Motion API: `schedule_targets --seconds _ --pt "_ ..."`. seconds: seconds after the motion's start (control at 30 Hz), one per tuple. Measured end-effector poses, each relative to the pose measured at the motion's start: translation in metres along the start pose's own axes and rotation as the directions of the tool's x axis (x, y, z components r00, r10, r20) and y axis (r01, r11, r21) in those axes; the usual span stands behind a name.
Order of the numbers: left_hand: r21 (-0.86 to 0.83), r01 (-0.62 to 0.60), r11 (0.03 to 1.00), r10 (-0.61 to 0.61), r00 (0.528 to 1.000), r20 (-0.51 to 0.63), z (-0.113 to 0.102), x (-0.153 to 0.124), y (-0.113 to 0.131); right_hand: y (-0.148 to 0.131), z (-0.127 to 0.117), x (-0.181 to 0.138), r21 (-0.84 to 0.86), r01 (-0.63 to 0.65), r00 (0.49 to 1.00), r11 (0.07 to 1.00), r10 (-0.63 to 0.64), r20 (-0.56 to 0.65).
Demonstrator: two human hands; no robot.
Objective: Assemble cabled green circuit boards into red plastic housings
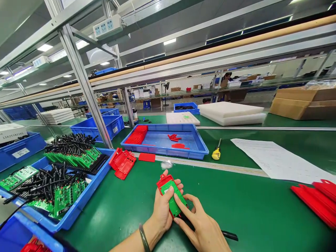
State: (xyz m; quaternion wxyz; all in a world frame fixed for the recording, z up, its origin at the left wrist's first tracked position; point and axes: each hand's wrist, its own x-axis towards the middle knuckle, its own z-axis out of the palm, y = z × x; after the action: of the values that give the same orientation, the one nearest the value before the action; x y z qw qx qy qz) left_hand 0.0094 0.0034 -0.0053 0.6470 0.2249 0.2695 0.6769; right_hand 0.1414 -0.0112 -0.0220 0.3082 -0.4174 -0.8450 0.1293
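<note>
One green circuit board (173,207) lies face up in a red shell (162,180), held above the bench on the near side of the shallow blue tray (157,140). The left hand (162,208) is closed around the shell from beneath, its thumb pressed on the board. The right hand (203,222) is bent about the lower end, index finger on the board face; whether it grips or only steadies cannot be told. A black cable (230,235) extends past the right hand; its junction is hidden.

Step in hand: judged to be seating the board in the shell. The next move appears to call for even finger pressure until the board lies flat, with the cable kept clear of the shell edge.

Locations relative to the shallow blue tray:
- Inside: stacked red plates (137,134).
- Just beside the near wall: a flat red piece (147,157).
- Near the left front corner: an opened red case (123,163).
- Left, nearer the person: a blue bin (101,178) of boards with black leads.
- Just right: a yellow-handled screwdriver (216,153).
- Farther right: a printed sheet (278,157).
</note>
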Motion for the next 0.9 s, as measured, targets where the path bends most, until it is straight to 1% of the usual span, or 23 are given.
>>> schedule_targets --seconds 0.07,0.1,0.17,0.2,0.27,0.3,0.37,0.43,0.5,0.57,0.63,0.67,0.7,0.73,0.77,0.8,0.83,0.87,0.9 --pt "0.008 0.021 1.000 -0.021 1.000 0.018 -0.001 0.001 0.002 0.000 -0.008 0.003 0.185 -0.107 0.994 0.977 0.101 0.038" --pt "0.012 0.034 0.999 -0.035 0.999 0.036 -0.001 0.002 0.003 0.001 -0.012 0.006 0.300 -0.182 0.983 0.936 0.166 0.076" --pt "0.022 0.072 0.997 -0.073 0.994 0.081 -0.001 0.001 0.005 0.003 -0.021 0.011 0.510 -0.337 0.941 0.791 0.268 0.206" --pt "0.027 0.096 0.995 -0.099 0.990 0.104 -0.001 -0.001 0.005 0.003 -0.025 0.013 0.587 -0.402 0.915 0.703 0.283 0.288" --pt "0.040 0.147 0.988 -0.151 0.978 0.142 -0.001 -0.004 0.005 0.004 -0.029 0.016 0.683 -0.487 0.870 0.545 0.239 0.430" --pt "0.048 0.166 0.985 -0.171 0.973 0.155 0.000 -0.005 0.005 0.003 -0.028 0.017 0.714 -0.507 0.858 0.483 0.205 0.470" --pt "0.068 0.178 0.982 -0.187 0.968 0.165 0.001 -0.008 0.003 0.001 -0.025 0.017 0.766 -0.504 0.861 0.400 0.160 0.483" --pt "0.088 0.167 0.982 -0.179 0.970 0.163 0.001 -0.009 0.003 -0.002 -0.020 0.016 0.799 -0.481 0.876 0.360 0.160 0.455" --pt "0.106 0.144 0.984 -0.160 0.975 0.155 0.001 -0.009 0.003 -0.004 -0.016 0.015 0.816 -0.479 0.878 0.324 0.173 0.446" --pt "0.115 0.134 0.984 -0.151 0.976 0.154 0.001 -0.008 0.004 -0.004 -0.014 0.014 0.821 -0.499 0.866 0.276 0.158 0.473" --pt "0.091 0.194 0.977 -0.207 0.963 0.170 0.000 -0.007 0.005 -0.004 -0.012 0.014 0.813 -0.533 0.846 0.235 0.127 0.518" --pt "0.071 0.239 0.969 -0.248 0.953 0.175 -0.001 -0.006 0.005 -0.003 -0.012 0.014 0.800 -0.552 0.833 0.233 0.118 0.540" --pt "0.051 0.275 0.960 -0.280 0.944 0.176 -0.001 -0.006 0.005 -0.002 -0.011 0.015 0.782 -0.570 0.820 0.253 0.118 0.560" --pt "0.034 0.293 0.956 -0.294 0.941 0.169 -0.001 -0.005 0.004 0.000 -0.010 0.014 0.757 -0.577 0.813 0.306 0.134 0.566" --pt "0.025 0.286 0.958 -0.286 0.946 0.155 0.000 -0.004 0.003 0.001 -0.010 0.014 0.721 -0.566 0.818 0.399 0.166 0.551" --pt "0.022 0.253 0.967 -0.254 0.958 0.132 0.000 -0.002 0.003 0.002 -0.010 0.013 0.665 -0.533 0.838 0.524 0.214 0.503" --pt "0.018 0.207 0.978 -0.208 0.972 0.107 0.001 -0.001 0.003 0.002 -0.011 0.012 0.582 -0.477 0.870 0.658 0.261 0.418" --pt "0.007 0.160 0.987 -0.160 0.984 0.080 0.001 0.000 0.003 0.003 -0.012 0.011 0.476 -0.402 0.910 0.782 0.281 0.306" --pt "-0.008 0.119 0.993 -0.119 0.992 0.053 0.001 0.002 0.003 0.002 -0.013 0.010 0.358 -0.310 0.948 0.881 0.258 0.187"
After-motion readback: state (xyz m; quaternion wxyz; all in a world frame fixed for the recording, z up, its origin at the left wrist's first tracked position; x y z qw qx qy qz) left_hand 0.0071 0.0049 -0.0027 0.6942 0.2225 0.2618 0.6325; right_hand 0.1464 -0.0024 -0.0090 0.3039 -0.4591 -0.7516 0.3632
